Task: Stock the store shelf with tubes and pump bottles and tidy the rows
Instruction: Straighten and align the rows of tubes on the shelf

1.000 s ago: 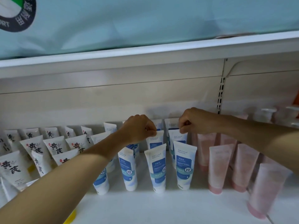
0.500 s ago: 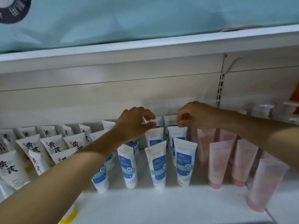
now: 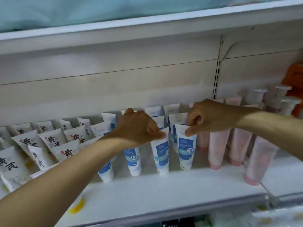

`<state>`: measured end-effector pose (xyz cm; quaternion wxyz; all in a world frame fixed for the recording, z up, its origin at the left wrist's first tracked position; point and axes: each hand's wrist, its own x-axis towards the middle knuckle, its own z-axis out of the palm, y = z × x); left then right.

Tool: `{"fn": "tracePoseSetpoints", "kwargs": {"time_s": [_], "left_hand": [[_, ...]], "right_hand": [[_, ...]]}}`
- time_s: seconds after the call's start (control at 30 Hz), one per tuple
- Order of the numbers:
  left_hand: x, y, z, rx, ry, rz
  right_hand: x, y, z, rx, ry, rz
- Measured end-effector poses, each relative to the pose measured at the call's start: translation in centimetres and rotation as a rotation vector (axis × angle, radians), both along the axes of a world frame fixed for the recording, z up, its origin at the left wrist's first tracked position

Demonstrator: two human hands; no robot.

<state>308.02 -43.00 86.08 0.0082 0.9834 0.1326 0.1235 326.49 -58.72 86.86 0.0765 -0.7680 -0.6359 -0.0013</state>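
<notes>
Shelf (image 3: 164, 190): white board, tubes standing cap-down in rows running front to back.

Your left hand (image 3: 139, 128): reaches in from the lower left, fingers curled. The grip pinches the crimped top edge of a blue-and-white tube (image 3: 161, 154) standing in the front row, thumb and forefinger meeting at its upper right corner.

Your right hand (image 3: 211, 117): reaches in from the right, fingers curled. The grip pinches the top edge of the neighbouring blue-and-white tube (image 3: 186, 148), thumb on its front face. Both held tubes stand on their caps on the shelf, just beside each other.

Other blue-and-white tubes (image 3: 134, 161): two more in the front row to the left of the held pair, partly hidden by your left forearm; further ones stand in rows behind, toward the back panel.

White tubes with black lettering (image 3: 54, 140): left section of the shelf, several rows, some leaning.

Pink tubes (image 3: 216, 149): right of the blue group, under your right forearm, one at the front leaning.

Pump bottles (image 3: 260, 97): far right at the back, blurred.

Yellow cap (image 3: 76, 207): front edge of the shelf, below your left forearm.
</notes>
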Motion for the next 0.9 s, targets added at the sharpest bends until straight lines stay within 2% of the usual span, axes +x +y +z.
{"fn": "tracePoseSetpoints", "kwargs": {"time_s": [0.1, 0.33, 0.9], "left_hand": [[0.1, -0.07, -0.11, 0.001, 0.031, 0.004], [0.2, -0.25, -0.24, -0.032, 0.015, 0.014], [-0.15, -0.85, -0.14, -0.008, 0.02, 0.057]], "right_hand": [[0.07, 0.01, -0.3, -0.014, -0.004, 0.011], [0.5, 0.18, -0.32, -0.021, 0.157, 0.044], [0.65, 0.33, -0.37, -0.029, 0.152, 0.1]]}}
